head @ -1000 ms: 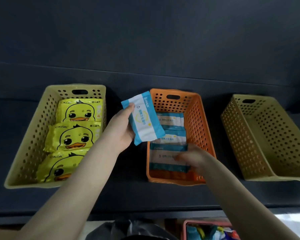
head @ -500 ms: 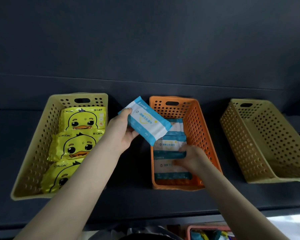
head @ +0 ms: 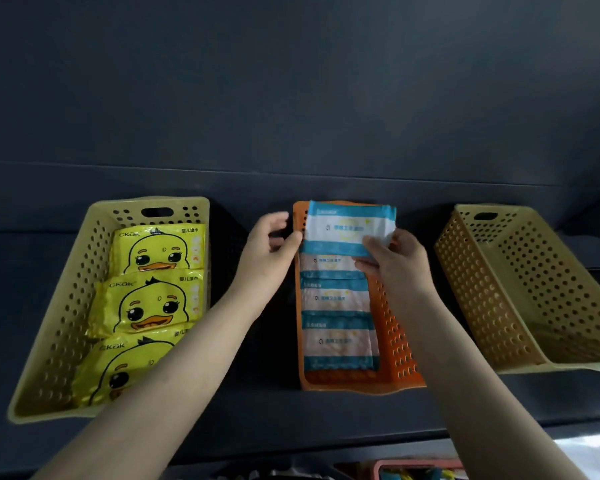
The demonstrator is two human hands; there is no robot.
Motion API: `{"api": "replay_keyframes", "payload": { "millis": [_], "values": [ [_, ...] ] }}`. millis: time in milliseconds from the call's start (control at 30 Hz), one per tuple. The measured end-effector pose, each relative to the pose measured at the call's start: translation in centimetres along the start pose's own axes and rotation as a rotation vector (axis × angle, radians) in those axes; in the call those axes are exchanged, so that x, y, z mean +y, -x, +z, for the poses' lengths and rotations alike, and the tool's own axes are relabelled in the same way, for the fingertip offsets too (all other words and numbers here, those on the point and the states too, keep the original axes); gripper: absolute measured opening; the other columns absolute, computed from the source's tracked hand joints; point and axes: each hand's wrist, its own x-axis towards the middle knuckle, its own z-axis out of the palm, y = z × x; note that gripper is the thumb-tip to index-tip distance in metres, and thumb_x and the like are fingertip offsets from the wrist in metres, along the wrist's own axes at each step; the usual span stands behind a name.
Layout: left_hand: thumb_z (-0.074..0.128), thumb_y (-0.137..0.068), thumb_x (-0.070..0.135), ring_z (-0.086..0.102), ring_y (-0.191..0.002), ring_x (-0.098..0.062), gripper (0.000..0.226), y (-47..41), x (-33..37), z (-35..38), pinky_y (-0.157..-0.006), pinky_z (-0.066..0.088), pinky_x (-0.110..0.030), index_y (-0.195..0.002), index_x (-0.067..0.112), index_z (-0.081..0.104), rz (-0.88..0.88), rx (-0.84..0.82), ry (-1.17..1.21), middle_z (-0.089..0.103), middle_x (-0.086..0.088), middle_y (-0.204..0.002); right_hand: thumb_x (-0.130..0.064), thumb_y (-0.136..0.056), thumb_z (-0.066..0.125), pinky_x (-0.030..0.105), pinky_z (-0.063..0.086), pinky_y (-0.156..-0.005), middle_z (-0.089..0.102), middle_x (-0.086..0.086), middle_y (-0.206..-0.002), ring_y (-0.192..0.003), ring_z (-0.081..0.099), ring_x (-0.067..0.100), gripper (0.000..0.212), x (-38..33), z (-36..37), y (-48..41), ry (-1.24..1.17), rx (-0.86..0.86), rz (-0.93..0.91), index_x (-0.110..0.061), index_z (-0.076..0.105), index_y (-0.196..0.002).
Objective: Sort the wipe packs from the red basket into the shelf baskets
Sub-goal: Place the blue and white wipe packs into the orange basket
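Note:
A blue-and-white wipe pack (head: 347,228) hangs level over the far end of the orange shelf basket (head: 400,344). My right hand (head: 394,261) pinches its near right corner, thumb on top. My left hand (head: 269,245) is beside the pack's left edge with only the thumb tip touching it; the fingers are loosely curled and apart from it. Three more blue-and-white packs (head: 336,301) lie overlapped in the orange basket. The red basket (head: 418,465) shows only as a rim at the bottom edge.
On the left, a yellow basket (head: 54,344) holds three yellow duck packs (head: 153,303). To the right stands a second yellow basket (head: 520,285), which has nothing in it. All three sit on a dark shelf (head: 257,410) against a dark back wall.
The pack passed from my left hand's grip to my right hand and moved right, over the orange basket's far end. My right hand rose from the packs in the basket.

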Motion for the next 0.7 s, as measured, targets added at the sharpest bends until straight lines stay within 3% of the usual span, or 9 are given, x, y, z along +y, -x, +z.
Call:
{"api": "replay_keyframes", "payload": {
  "millis": [100, 167, 233, 367, 467, 633, 700],
  "values": [
    [0.056, -0.096, 0.029, 0.034, -0.138, -0.01, 0.057, -0.2, -0.5, 0.0, -0.107, 0.028, -0.026, -0.147, 0.036, 0.03, -0.136, -0.139, 0.008, 0.034, 0.008, -0.151, -0.017, -0.091, 0.065, 0.025, 0.06, -0.06, 0.067, 0.003, -0.106, -0.079, 0.07, 0.012, 0.03, 0.9, -0.3, -2.0, 0.411, 0.119, -0.137, -0.014, 0.054, -0.118],
    [0.05, -0.099, 0.032, 0.031, -0.137, -0.006, 0.058, -0.1, -0.8, 0.1, -0.106, 0.025, -0.026, -0.15, 0.039, 0.023, -0.221, -0.255, 0.012, 0.031, 0.013, -0.153, -0.014, -0.089, 0.066, 0.018, 0.055, -0.051, 0.065, 0.003, -0.106, -0.073, 0.068, 0.008, 0.035, 2.0, 0.1, -3.2, 0.499, 0.123, -0.154, -0.013, 0.052, -0.121],
    [0.047, -0.1, 0.035, 0.035, -0.133, -0.003, 0.052, 0.1, -0.8, 0.1, -0.111, 0.027, -0.028, -0.148, 0.043, 0.028, -0.244, -0.31, 0.032, 0.035, 0.016, -0.15, -0.01, -0.088, 0.067, 0.017, 0.055, -0.051, 0.065, 0.005, -0.108, -0.075, 0.069, 0.011, 0.034, 3.2, 0.9, -4.1, 0.415, 0.063, -0.072, -0.012, 0.053, -0.119],
    [0.047, -0.1, 0.036, 0.039, -0.128, -0.002, 0.048, -0.3, -1.2, 0.0, -0.114, 0.031, -0.038, -0.145, 0.046, 0.033, -0.256, -0.309, 0.045, 0.041, 0.02, -0.145, -0.005, -0.092, 0.061, 0.024, 0.059, -0.068, 0.069, 0.005, -0.109, -0.08, 0.071, 0.014, 0.014, 5.3, 2.1, -5.2, 0.21, -0.058, 0.143, -0.017, 0.061, -0.099],
    [0.049, -0.099, 0.035, 0.044, -0.128, -0.006, 0.048, -0.5, -1.5, -0.1, -0.113, 0.034, -0.042, -0.143, 0.048, 0.034, -0.254, -0.324, 0.062, 0.046, 0.019, -0.143, -0.007, -0.094, 0.058, 0.03, 0.059, -0.074, 0.066, 0.005, -0.107, -0.077, 0.07, 0.013, 0.015, 6.2, 2.2, -6.0, 0.23, -0.084, 0.169, -0.014, 0.06, -0.106],
    [0.049, -0.099, 0.031, 0.046, -0.126, -0.006, 0.048, -0.8, -1.4, -0.2, -0.112, 0.036, -0.041, -0.143, 0.045, 0.036, -0.246, -0.331, 0.055, 0.05, 0.018, -0.139, -0.015, -0.09, 0.065, 0.034, 0.054, -0.084, 0.059, -0.001, -0.113, -0.093, 0.06, 0.014, 0.051, 6.1, 2.1, -6.2, 0.733, 0.031, -0.185, -0.014, 0.041, -0.135],
    [0.049, -0.099, 0.03, 0.047, -0.125, -0.005, 0.048, -0.9, -1.4, -0.3, -0.111, 0.036, -0.04, -0.144, 0.044, 0.036, -0.248, -0.327, 0.049, 0.05, 0.018, -0.138, -0.017, -0.092, 0.063, 0.035, 0.051, -0.091, 0.057, 0.006, -0.122, -0.103, 0.059, 0.021, 0.054, 6.2, 2.2, -6.0, 0.91, 0.027, -0.309, -0.014, 0.039, -0.14]
  ]
}}
